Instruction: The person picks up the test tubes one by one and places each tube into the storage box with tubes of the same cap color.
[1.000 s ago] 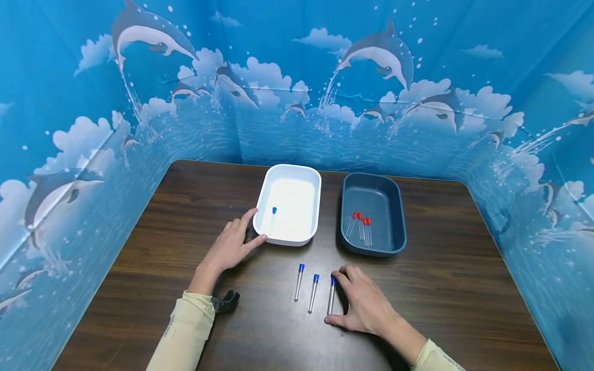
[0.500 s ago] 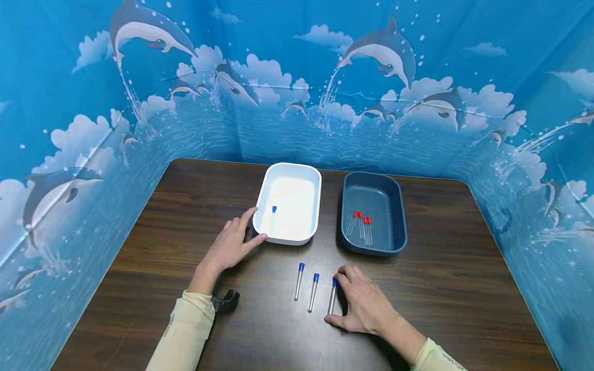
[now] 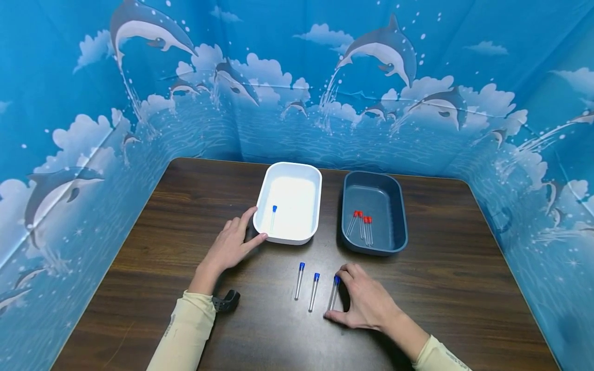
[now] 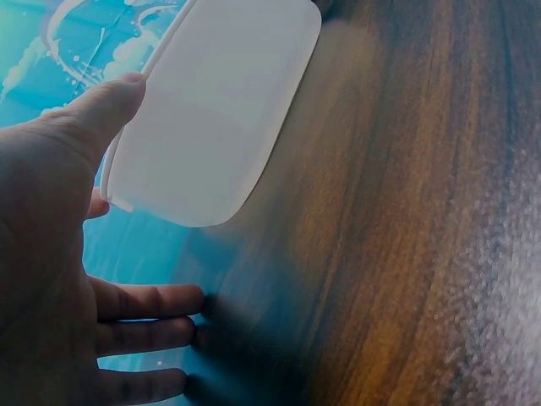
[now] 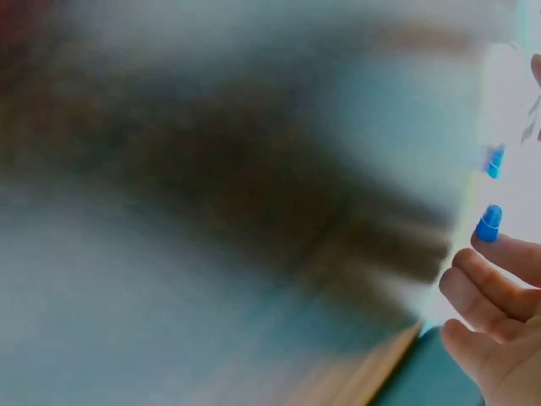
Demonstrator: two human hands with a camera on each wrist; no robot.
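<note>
- Right grip [image 3: 366, 301], bare hand, is pinching a blue-capped test tube [image 3: 333, 297] lengthwise: fingertip up at the cap, thumb at the bottom end. Slim, clear, see-through cylinder; can't tell if it's glass or plastic, or if it's touching the desk [image 3: 441, 247].
- Left grip [image 3: 229, 242] is spread wide, thumb and index touching the near-left corner of the white tray [image 3: 297, 198]. Tray's smooth and pale with rounded corners, and has one blue-capped tube [image 3: 273, 216] lying inside.
- Between the right grip and that tray, kinda in the way, two more tubes [image 3: 299, 282] [image 3: 313, 292] lie roughly parallel, blue caps pointing away from the person.
- Slate-blue bin [image 3: 382, 206] just right of the tray, same rounded shape, four red-capped tubes [image 3: 361, 229] bunched in it.
- Desk is dark wood grain, slightly shiny. Creased dolphin backdrop [image 3: 287, 51] wraps around it.
- Right wrist view's mostly blur, sorry.
</note>
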